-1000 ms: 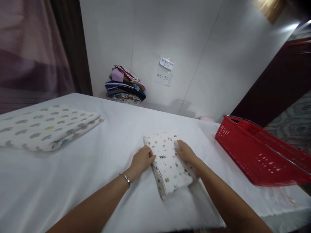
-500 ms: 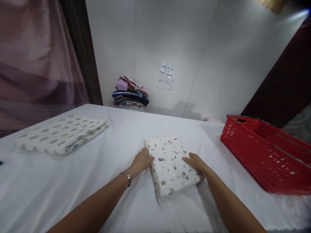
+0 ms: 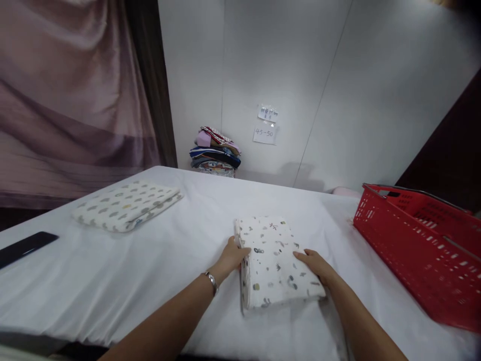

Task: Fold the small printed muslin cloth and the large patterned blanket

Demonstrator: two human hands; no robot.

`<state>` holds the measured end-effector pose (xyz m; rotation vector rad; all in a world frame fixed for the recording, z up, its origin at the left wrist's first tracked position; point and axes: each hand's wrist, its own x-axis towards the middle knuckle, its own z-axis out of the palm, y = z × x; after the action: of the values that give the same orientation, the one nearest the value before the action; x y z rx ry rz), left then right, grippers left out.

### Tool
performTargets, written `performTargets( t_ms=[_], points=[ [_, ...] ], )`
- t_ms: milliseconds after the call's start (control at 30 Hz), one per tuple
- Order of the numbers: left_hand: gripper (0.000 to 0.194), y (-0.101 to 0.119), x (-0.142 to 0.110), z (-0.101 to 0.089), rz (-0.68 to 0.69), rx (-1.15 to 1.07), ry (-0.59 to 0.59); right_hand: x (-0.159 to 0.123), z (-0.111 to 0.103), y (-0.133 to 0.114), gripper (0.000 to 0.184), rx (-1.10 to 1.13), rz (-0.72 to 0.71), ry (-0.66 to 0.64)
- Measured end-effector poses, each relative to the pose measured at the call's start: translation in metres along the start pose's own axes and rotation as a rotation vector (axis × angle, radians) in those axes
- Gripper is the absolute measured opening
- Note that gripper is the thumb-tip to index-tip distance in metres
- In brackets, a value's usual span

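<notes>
Cloth (image 3: pixel 278 265), white with small printed motifs and folded into a flat oblong, lies closer to the near edge of the white surface (image 3: pixel 210 220) than to its far edge. Its long axis runs roughly from the near edge toward the far one, the near end slanting a little to the right, and its layered side faces the surface's left end. The left hand (image 3: pixel 231 255) meets that layered side partway along, thumb over the top and fingers curled round the side, some hidden; it appears to have a light hold. The right hand (image 3: pixel 315 263) is at the opposite long side, thumb on top, the other fingers partly out of sight, apparently nipping the margin. Both touch the cloth, so neither is nearer to it, and it lies directly between them; the right hand is the closer one to the red basket (image 3: pixel 409 255) by the surface's right edge.
</notes>
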<state>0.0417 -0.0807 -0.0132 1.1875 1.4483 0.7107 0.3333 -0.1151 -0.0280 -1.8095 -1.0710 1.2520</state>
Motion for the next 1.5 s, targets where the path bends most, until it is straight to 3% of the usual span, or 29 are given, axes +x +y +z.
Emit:
performTargets(
  t_ms=[167, 367, 467, 667, 1100, 1333, 1500],
  points=[
    [0.078, 0.005, -0.009, 0.003, -0.059, -0.214, 0.007, -0.008, 0.001, -0.007, 0.048, 0.022, 0.03, -0.034],
    [0.048, 0.007, -0.011, -0.003, -0.151, -0.426, -0.218, -0.009, 0.001, -0.005, 0.045, 0.091, 0.045, -0.052],
    [0.042, 0.007, -0.01, -0.005, -0.202, -0.444, -0.257, -0.008, 0.0, -0.005, 0.045, 0.106, 0.041, -0.068],
    [0.038, 0.009, -0.008, -0.008, -0.215, -0.292, -0.271, -0.011, 0.0, -0.007, 0.048, 0.112, 0.048, -0.02],
    [0.026, -0.004, 0.004, -0.002, 0.061, 0.083, -0.06, -0.017, 0.002, -0.014, 0.048, 0.131, 0.099, -0.076],
    [0.035, 0.002, -0.01, -0.004, -0.151, -0.301, -0.207, -0.012, 0.001, -0.015, 0.059, 0.044, 0.104, -0.083],
    [0.042, 0.004, -0.016, -0.01, -0.136, -0.408, -0.276, -0.009, 0.0, -0.016, 0.077, 0.054, 0.159, -0.041]
  ],
)
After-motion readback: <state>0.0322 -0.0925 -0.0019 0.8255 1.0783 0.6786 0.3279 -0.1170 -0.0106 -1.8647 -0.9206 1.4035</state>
